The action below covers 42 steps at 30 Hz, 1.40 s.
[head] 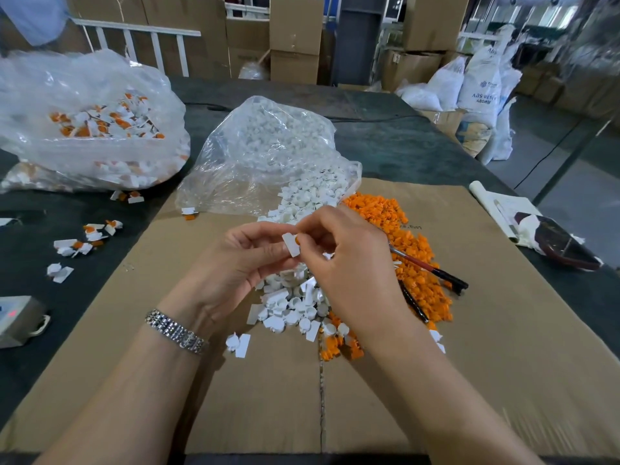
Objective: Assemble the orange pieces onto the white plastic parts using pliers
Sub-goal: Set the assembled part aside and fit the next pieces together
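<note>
— What are your fingers doing?
— My left hand is pinching the white part above the cardboard; my right hand is pinching an orange piece against it, pliers tucked in the palm.
— Advice?
— I'm lining the orange piece up squarely; squeezing comes after.

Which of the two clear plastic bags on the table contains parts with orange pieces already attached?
The large clear plastic bag at far left: white parts with orange pieces show inside. The clear plastic bag at centre holds only plain white parts.
</note>
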### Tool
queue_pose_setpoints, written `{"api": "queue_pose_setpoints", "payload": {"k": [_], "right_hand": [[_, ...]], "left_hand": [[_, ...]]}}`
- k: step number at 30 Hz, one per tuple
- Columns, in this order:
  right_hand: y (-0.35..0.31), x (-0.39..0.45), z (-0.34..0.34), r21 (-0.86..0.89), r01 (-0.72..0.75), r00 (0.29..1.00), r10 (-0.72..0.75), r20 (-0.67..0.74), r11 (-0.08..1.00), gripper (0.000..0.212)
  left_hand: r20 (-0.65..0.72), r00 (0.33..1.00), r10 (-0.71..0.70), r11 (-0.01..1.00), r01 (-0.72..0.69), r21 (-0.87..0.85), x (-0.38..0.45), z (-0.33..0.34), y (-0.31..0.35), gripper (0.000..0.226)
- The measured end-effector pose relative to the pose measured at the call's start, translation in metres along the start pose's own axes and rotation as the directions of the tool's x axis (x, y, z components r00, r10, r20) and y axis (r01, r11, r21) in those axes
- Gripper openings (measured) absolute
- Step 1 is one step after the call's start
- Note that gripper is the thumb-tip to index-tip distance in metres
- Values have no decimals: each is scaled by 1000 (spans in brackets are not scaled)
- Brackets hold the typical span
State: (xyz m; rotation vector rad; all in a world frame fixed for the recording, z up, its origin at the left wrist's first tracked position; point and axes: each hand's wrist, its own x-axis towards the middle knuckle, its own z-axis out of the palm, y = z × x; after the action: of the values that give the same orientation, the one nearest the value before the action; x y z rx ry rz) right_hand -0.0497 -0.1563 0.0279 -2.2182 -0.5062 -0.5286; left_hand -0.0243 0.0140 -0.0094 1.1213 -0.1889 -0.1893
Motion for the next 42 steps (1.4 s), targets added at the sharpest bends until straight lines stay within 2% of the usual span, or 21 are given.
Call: {"api": "queue_pose_setpoints", "payload": {"k": [2, 4, 7, 10, 12, 15, 25, 31, 42], "right_hand": [[-3, -5, 4, -71, 47, 998, -50, -39, 996, 5], [-3, -8, 7, -72, 10, 999, -13, -43, 997, 6], [0, -4, 1, 80, -129, 992, 129, 11, 988, 7], [3, -1, -14, 216, -181, 975, 145, 171, 960, 26], [6, 0, -21, 211, -158, 972, 114, 203, 965, 33], [9, 0, -24, 172, -96, 983, 66, 170, 980, 26], [17, -2, -15, 98, 55, 996, -61, 63, 994, 22], [21, -5, -11, 100, 84, 996, -86, 20, 991, 20], [24, -6, -9, 55, 133, 990, -135, 32, 990, 16]], "left_hand": [[24, 1000, 18, 1000, -18, -3, -1, 1, 0, 25], [28, 999, 33, 999, -35, 41, 0, 2, -1, 29], [1, 999, 37, 996, -37, 80, 0, 0, -2, 31], [-2, 999, 33, 999, -33, 27, 0, -2, 0, 30], [27, 999, 22, 1000, -22, 10, -1, -2, 2, 27], [55, 998, 3, 1000, -4, 16, -3, 0, 2, 22], [2, 1000, -7, 1000, 7, 22, -3, 3, 3, 22], [-10, 1000, -23, 1000, 23, 9, -4, 4, 5, 22], [-16, 997, -71, 997, 71, 4, -4, 3, 7, 21]]}}
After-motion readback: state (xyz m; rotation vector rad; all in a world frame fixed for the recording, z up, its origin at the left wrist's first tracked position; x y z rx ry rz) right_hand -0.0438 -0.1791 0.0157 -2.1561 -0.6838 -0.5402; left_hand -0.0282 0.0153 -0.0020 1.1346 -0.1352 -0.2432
